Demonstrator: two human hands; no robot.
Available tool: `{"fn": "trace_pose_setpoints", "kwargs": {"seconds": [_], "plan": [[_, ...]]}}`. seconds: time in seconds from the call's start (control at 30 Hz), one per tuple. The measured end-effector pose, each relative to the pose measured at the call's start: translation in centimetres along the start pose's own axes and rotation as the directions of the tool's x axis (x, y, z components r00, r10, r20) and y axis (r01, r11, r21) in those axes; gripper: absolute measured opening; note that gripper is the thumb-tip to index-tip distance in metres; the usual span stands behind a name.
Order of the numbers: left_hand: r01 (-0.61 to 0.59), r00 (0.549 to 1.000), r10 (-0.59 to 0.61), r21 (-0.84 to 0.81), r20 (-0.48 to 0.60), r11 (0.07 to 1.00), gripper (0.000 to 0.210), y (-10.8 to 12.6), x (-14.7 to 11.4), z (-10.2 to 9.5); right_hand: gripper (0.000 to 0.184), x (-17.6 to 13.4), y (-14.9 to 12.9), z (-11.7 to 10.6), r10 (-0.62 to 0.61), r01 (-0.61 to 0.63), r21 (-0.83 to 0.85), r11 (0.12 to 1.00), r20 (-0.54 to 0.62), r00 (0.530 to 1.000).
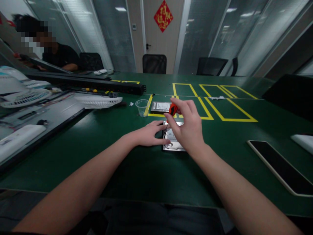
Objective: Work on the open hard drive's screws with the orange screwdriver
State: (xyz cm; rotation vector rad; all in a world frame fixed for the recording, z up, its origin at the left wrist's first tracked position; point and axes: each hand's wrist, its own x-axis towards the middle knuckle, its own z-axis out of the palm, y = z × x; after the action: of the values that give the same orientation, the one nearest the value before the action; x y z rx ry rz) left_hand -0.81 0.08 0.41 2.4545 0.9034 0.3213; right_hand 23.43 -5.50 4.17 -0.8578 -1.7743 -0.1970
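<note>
A silver hard drive (174,147) lies flat on the green table in front of me, partly hidden by my hands. My left hand (151,133) holds it from its left side, with thumb and forefinger spread over its top. Above the drive, the fingers of my right hand (189,125) are closed around a red and black screwdriver (173,109). Its thin shaft points down toward the drive's upper left corner; whether the tip sits in a screw I cannot tell. Just behind lies a second hard drive (160,106) with a white label. Left of that stands a clear plastic cup (142,107).
Yellow tape outlines (234,120) mark the table (220,176). A phone (281,164) lies at right. On the left are a large flat panel (56,114), white fan covers (97,101) and a long black bar (97,84). A person (61,55) sits at far left.
</note>
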Motion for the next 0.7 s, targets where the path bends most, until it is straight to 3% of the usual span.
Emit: {"fn": "trace_pose_setpoints", "kwargs": {"seconds": [0.23,0.53,0.7], "plan": [[0.005,1.000,-0.005,-0.026,0.001,1.000,0.101,0.15,-0.06,-0.15,0.056,0.00,-0.54,0.28,-0.020,0.019,0.048,0.999,0.014,1.000],[0.029,1.000,-0.029,-0.011,-0.007,1.000,0.098,0.54,-0.01,-0.02,0.042,0.09,-0.06,0.15,-0.032,0.033,0.026,0.999,-0.029,0.999],[0.019,1.000,-0.019,-0.016,-0.004,1.000,0.101,0.47,0.01,-0.10,0.050,0.15,-0.56,0.18,-0.026,0.026,0.078,0.997,-0.003,1.000]]}}
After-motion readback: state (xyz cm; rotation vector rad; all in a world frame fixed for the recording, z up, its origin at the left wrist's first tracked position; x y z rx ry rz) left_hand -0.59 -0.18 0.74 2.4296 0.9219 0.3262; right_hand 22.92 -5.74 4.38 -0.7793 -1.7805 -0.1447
